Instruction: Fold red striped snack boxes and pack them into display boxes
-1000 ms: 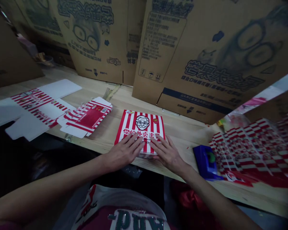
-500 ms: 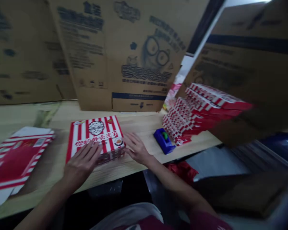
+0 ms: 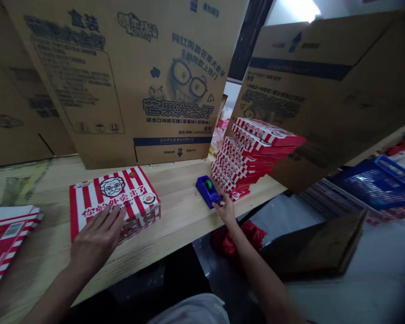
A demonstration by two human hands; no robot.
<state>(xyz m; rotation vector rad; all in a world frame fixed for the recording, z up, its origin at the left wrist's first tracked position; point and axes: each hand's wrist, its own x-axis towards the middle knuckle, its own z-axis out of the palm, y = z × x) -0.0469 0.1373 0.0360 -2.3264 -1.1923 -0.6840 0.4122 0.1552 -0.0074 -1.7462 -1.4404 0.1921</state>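
left hand [image 3: 97,235], fingers unclenched, rests on the striped box [image 3: 135,198]; right hand [image 3: 227,209] touches the tape dispenser [image 3: 205,192], grip unclear

A worker's left hand [image 3: 99,231] and right hand [image 3: 227,209] are bare, like both forearms [image 3: 254,265]; a pale, creased garment [image 3: 197,309] shows below.

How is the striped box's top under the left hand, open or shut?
Shut: the striped box shows its printed top lying flat, the left hand resting on it.
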